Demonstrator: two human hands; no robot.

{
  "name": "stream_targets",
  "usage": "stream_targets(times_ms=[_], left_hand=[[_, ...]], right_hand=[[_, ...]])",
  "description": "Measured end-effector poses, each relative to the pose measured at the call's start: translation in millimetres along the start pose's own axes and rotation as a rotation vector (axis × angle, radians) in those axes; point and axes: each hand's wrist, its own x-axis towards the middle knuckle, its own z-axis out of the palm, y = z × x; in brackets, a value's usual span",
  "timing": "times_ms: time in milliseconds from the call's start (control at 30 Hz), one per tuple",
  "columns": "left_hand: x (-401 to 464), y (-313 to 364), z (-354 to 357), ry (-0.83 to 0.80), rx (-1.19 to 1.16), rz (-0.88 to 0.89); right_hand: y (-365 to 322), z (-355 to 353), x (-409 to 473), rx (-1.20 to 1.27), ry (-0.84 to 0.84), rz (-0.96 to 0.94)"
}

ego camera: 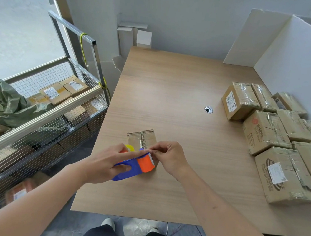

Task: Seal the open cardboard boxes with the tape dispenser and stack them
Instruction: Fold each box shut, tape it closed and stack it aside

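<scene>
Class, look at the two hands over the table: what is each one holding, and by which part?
The left hand grips the tape dispenser by its blue handle. The right hand pinches something at the dispenser's toothed end, probably the tape's free end.

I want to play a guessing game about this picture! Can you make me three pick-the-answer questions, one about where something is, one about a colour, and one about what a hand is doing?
1. Where are the taped boxes?
A. on the table's right side
B. on the floor by the shoes
C. on the small box

2. What colours is the dispenser?
A. green and white
B. blue and orange
C. all black

3. What is the right hand doing?
A. lying flat on the table
B. lifting a big box
C. pinching at the dispenser's toothed end

Answers:
1. A, the boxes sit grouped along the right edge.
2. B, its handle is blue and its front orange.
3. C, the fingertips meet by the teeth, over the small box, while the left hand grips the dispenser.
</scene>
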Motion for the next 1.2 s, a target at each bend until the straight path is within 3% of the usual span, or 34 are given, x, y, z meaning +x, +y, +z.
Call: stream_targets(times_ms=[133,300,667,1200], left_hand=[[-2,-8,8,-0.055,-0.048,-0.081],[-31,-48,3,-0.129,-0.106,-0.251],[-24,-76,26,-0.139,-0.157,-0.409],[0,-96,47,-0.087,-0.092,-0.470]], right_hand=[[21,7,-3,0.029,0.119,0.124],[42,-34,2,0.114,0.301,0.260],[85,-26,27,0.012,0.221,0.315],[120,-2,42,0.060,0.108,0.288]])
